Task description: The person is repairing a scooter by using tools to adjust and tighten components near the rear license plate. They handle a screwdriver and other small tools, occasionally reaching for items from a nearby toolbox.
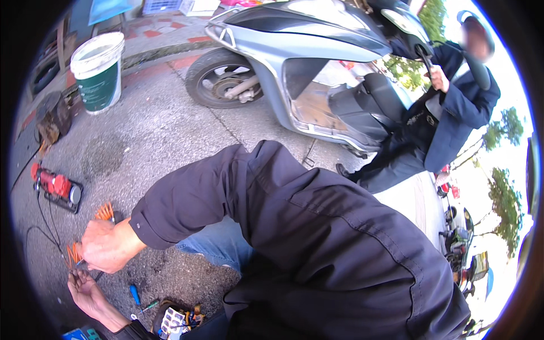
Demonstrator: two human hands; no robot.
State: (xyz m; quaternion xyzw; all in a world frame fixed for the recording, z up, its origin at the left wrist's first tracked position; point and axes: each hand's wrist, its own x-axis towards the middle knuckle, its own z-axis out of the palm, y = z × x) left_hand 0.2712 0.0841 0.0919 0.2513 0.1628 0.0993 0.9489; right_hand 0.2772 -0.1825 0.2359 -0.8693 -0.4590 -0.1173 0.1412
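Sleeve (pixel 340 221) lay nearest; right hand (pixel 109 245) clamped coil (pixel 104 212), judged light, springy, best held endwise; left hand (pixel 88 293): finger closure could not be determined.

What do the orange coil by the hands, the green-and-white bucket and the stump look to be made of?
Orange coil: probably flexible plastic, smooth, judging by its even bright colour and springy-looking loops. Bucket: likely moulded plastic, smooth, with a thick white rim and green sides. Stump: apparently wood, unfinished, from its dark, rough sides and browner patches.
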